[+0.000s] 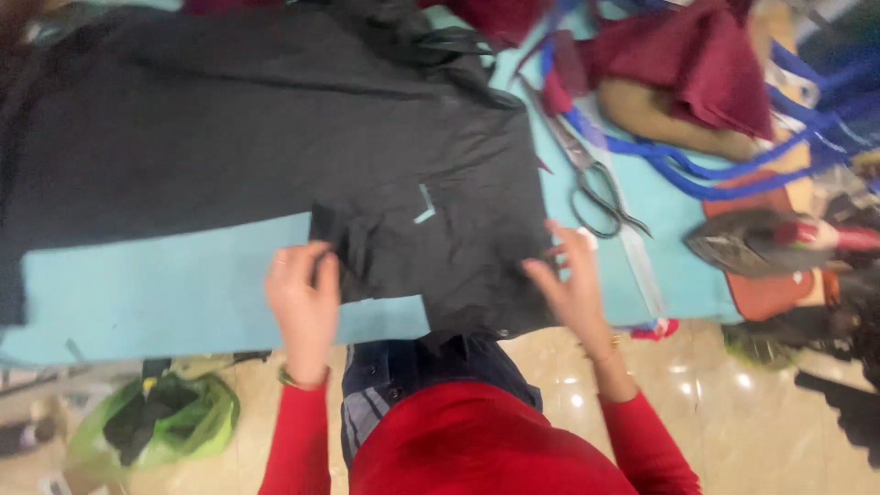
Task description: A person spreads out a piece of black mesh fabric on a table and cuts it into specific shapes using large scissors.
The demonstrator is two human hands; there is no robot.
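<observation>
Nearest the camera there's a green plastic bag (156,423) sitting on the shiny floor (733,403) at the near left, with something dark stuffed inside it. No labels or signs readable anywhere, the shot's pretty blurry.

Moving up to the near edge of the desk (137,293), which has a light blue top: both hands are on a big black cloth (275,128) that's spread across most of it. The left hand (302,298) is resting on the near left corner of the cloth, fingers curled over a little folded flap there, looks like it's pinching it but the blur makes it hard to be sure. The right hand (573,280) is open with fingers spread, pressing at the near right edge of the same cloth. So the cloth runs between the two hands and away from them to the far left, with a bit hanging off the near edge.

There's a small pale chalk mark (424,206) on the cloth just beyond the hands.

Further right, a pair of scissors (591,179) lies on the desk just past the right hand. Beyond that, dark red fabric (706,64) and blue straps (724,179) are piled at the far right, with an iron (761,243) off to the right edge.
</observation>
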